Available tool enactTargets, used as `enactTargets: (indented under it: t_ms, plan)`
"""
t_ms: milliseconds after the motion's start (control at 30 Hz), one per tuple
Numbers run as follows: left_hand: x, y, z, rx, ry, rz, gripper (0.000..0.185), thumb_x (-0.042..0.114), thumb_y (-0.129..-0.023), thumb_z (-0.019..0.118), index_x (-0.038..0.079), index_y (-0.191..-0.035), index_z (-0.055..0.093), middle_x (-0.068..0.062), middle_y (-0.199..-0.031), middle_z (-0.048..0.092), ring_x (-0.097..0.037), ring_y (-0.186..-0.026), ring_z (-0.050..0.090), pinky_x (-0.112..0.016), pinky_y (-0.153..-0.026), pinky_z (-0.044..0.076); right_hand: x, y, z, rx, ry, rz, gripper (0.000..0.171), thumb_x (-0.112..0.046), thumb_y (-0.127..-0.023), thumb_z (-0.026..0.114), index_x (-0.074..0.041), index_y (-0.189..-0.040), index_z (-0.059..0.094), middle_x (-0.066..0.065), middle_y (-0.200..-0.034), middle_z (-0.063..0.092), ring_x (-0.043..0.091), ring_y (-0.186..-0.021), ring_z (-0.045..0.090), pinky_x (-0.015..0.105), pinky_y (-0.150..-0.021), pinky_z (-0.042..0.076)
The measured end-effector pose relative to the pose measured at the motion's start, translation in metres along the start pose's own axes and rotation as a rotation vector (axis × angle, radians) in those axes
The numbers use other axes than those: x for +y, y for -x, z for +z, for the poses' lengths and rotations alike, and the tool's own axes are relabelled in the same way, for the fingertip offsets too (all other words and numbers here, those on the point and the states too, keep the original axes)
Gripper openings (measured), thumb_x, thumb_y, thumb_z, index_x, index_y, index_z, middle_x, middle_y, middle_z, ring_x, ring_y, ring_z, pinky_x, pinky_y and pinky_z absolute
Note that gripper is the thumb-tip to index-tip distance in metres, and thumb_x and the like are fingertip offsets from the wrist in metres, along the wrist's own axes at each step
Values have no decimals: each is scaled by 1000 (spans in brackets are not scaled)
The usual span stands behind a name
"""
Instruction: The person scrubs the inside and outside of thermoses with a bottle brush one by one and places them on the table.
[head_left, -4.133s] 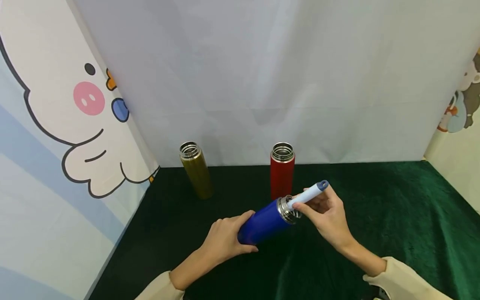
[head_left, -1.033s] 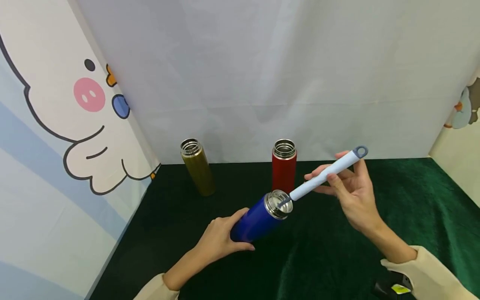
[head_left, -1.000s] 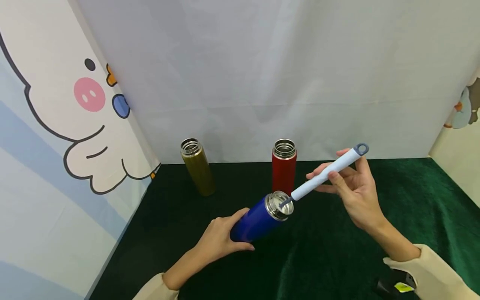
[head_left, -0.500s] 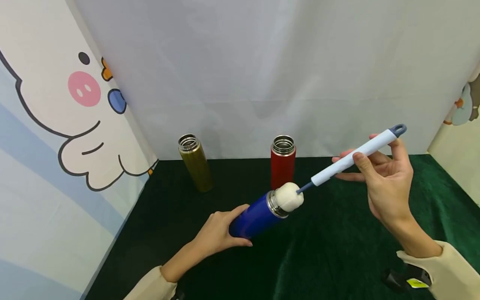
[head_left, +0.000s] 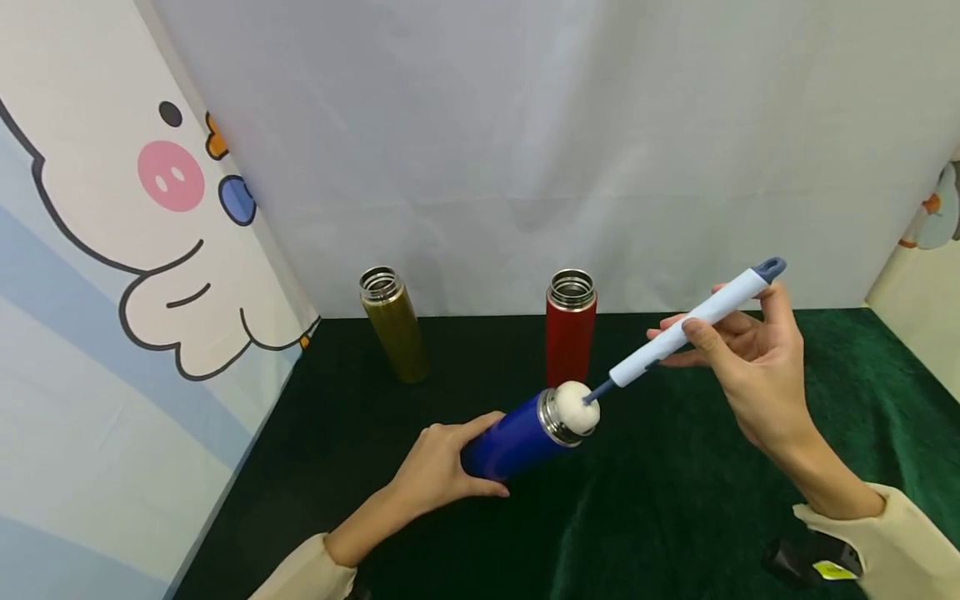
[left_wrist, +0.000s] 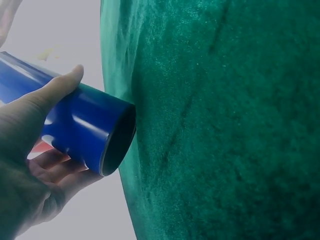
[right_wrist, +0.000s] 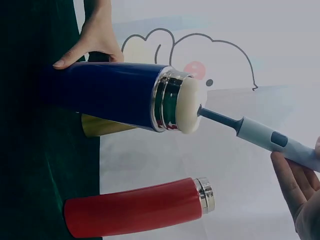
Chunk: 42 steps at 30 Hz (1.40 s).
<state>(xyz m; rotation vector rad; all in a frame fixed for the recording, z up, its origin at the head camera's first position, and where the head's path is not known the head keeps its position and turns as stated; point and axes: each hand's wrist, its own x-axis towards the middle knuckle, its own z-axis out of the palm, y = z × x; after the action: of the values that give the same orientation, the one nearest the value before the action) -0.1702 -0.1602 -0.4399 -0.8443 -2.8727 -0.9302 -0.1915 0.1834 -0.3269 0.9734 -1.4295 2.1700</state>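
2 bottles stand well apart on the green-covered counter (head_left: 652,517) — a gold bottle (head_left: 399,337) and a red bottle (head_left: 570,342), its foot hidden behind a white sponge head (head_left: 574,407). That head fills the mouth of a tilted blue bottle (head_left: 517,440). The left hand (head_left: 442,467) holds this up, grip curled around it; the right hand (head_left: 761,375) has its grip pinching the brush handle (head_left: 675,336). Behind hangs a pale sheet (head_left: 487,125), with a cartoon panel (head_left: 82,250) at left.
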Motion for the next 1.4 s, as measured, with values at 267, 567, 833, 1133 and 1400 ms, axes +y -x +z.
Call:
enactTargets:
  t_ms: [267, 567, 833, 1133, 1400]
  plan:
    - [-1, -1, 1, 28, -4, 21, 84, 40, -72, 93, 23, -145, 55, -11, -125, 74, -26, -109, 73, -48, -93, 60, 5, 4, 5, -7, 35, -18, 41, 26, -93, 48, 4, -127, 45, 21, -102, 77, 28, -91, 78, 37, -74, 63]
    - [-3, 1, 2, 43, 19, -25, 85, 41, -72, 93, 22, -146, 54, -10, -129, 72, -28, -111, 73, -50, -94, 59, 9, 10, 8, -16, 113, 3, 39, 21, -94, 52, 0, -126, 47, 12, -106, 79, 23, -94, 78, 32, -78, 63]
    - [-4, 1, 1, 43, 20, -32, 87, 42, -73, 92, 19, -146, 53, -12, -129, 71, -30, -111, 72, -52, -95, 58, 12, 13, 12, -26, 146, 9, 39, 22, -94, 54, 1, -126, 49, 13, -107, 79, 23, -95, 78, 33, -77, 62]
    - [0, -1, 6, 30, -67, -13, 86, 48, -73, 90, 23, -147, 53, -10, -126, 74, -27, -106, 74, -51, -92, 59, 54, 48, 33, -148, 368, 149, 37, 17, -88, 67, 9, -121, 51, -8, -113, 77, 7, -100, 75, 24, -85, 61]
    - [-3, -1, 5, 53, -7, -40, 85, 45, -74, 91, 23, -147, 52, -10, -128, 72, -26, -109, 74, -49, -94, 60, 51, 31, 38, -59, 281, 97, 46, 10, -102, 49, 5, -146, 37, -4, -121, 75, 12, -106, 75, 27, -91, 59]
